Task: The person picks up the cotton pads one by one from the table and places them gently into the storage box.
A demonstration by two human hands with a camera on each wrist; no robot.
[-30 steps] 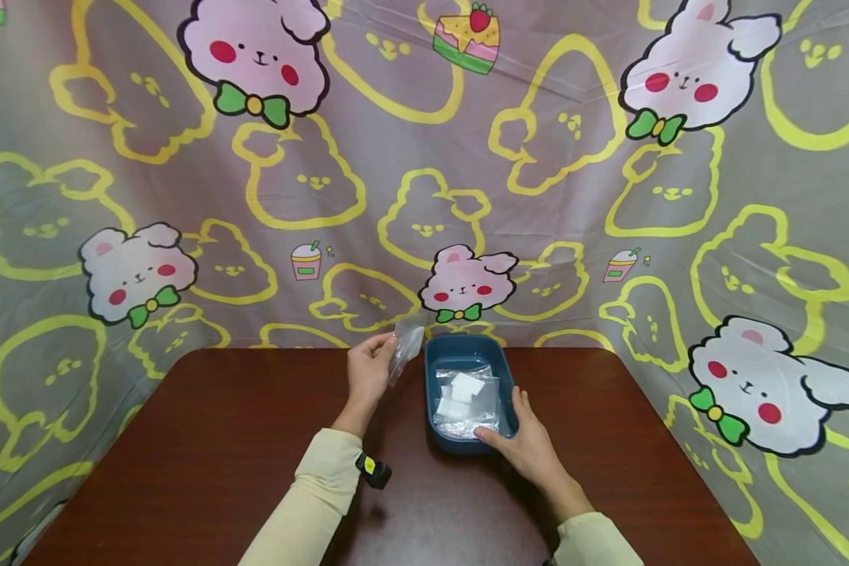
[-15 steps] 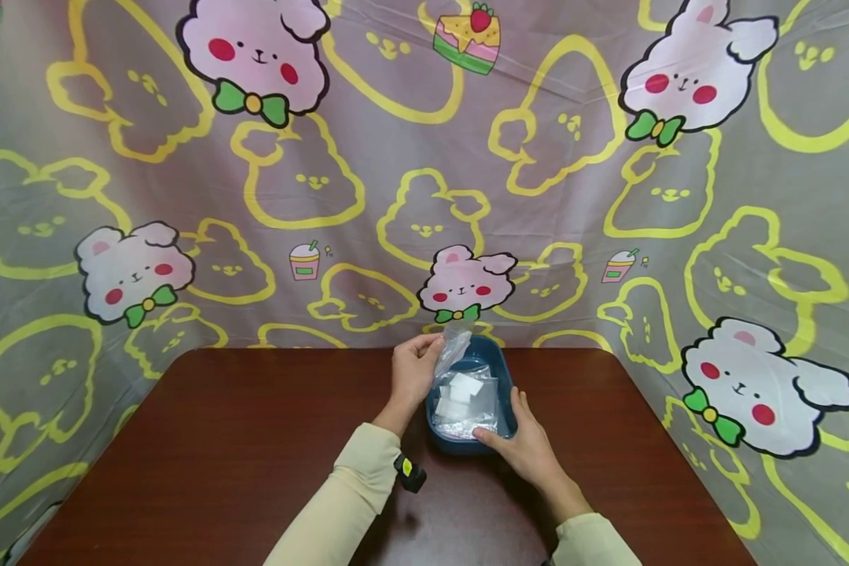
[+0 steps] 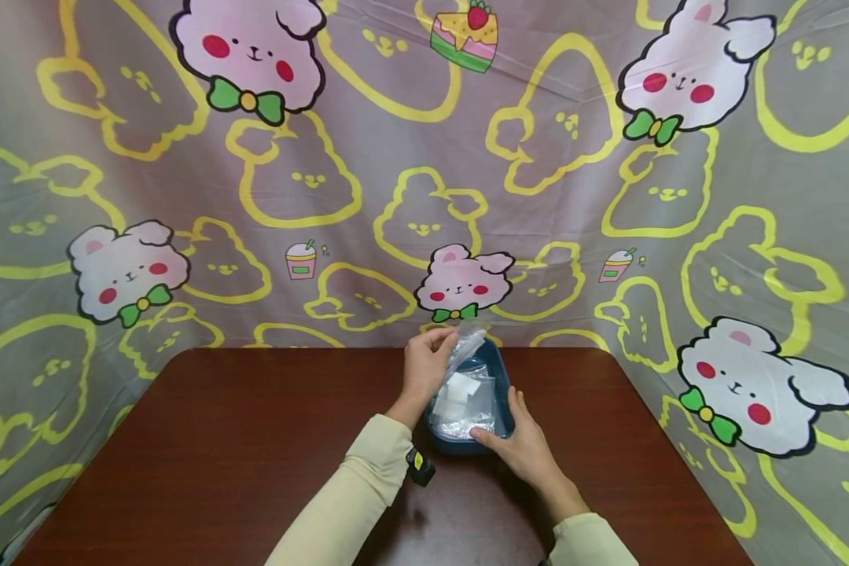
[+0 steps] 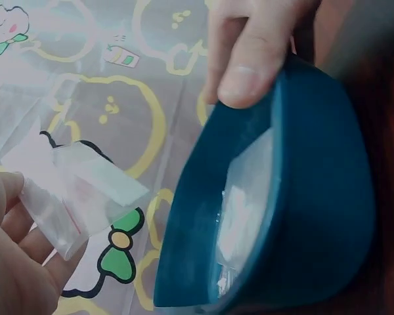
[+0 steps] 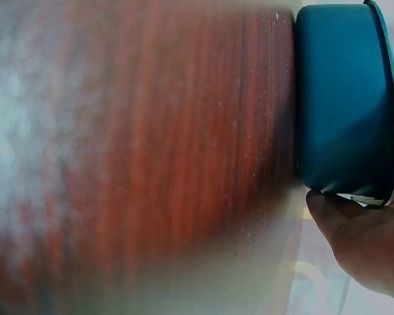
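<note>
Between the thumb and fingers of my left hand [image 3: 426, 368] is a small clear zip bag [image 4: 79, 190] with a white flat piece inside. In the head view it overlaps the far left part of a dark blue plastic bin [image 3: 498, 363]. More clear bags with white pieces [image 3: 463, 405] lie inside the bin. My right hand [image 3: 529, 446] grips the bin's near right corner, thumb over the rim and fingers along the outer side. The right wrist view shows the bin's outer wall [image 5: 345, 98] with the right hand against it.
The bin stands on a dark reddish-brown wooden table [image 3: 269, 440], toward its far edge. Behind the table hangs a grey cloth [image 3: 368, 236] printed with rabbits and yellow outlines. A small black device [image 3: 420, 467] is strapped at the left wrist.
My left hand has moved right with the zip bag, from beside the bin to over its far left part. The right hand has kept its grip on the bin.
</note>
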